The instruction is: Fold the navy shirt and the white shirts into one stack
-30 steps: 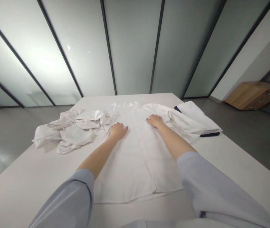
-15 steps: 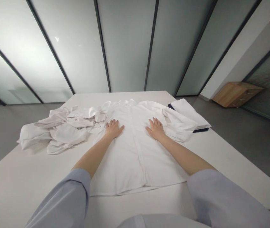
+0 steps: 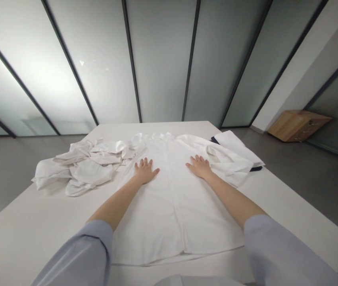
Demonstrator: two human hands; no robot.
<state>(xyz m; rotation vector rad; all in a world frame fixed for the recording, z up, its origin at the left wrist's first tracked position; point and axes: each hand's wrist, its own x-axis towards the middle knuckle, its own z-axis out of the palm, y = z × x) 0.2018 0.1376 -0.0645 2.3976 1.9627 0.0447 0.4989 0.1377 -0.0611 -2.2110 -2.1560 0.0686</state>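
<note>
A white shirt (image 3: 157, 214) lies spread out on the white table, its hem toward me and its collar end at the far side. My left hand (image 3: 145, 171) rests flat on the left half of the shirt, fingers spread. On the right half, my right hand (image 3: 199, 167) also lies flat with its fingers apart. The front placket runs between both hands. A sleeve reaches out to the right, wrinkled, beside the right hand. Neither hand grips the fabric.
Crumpled white garments (image 3: 91, 169) are heaped on the left of the table (image 3: 17, 246). Folded white cloth (image 3: 237, 145) with dark fabric beneath lies at the right edge. Beyond stand frosted glass panels (image 3: 163, 59) and a wooden cabinet (image 3: 294, 125) on the floor.
The shirt has slid slightly toward me, its hem now nearer my body. Both hands stay flat on it. The camera view has also shifted a little.
</note>
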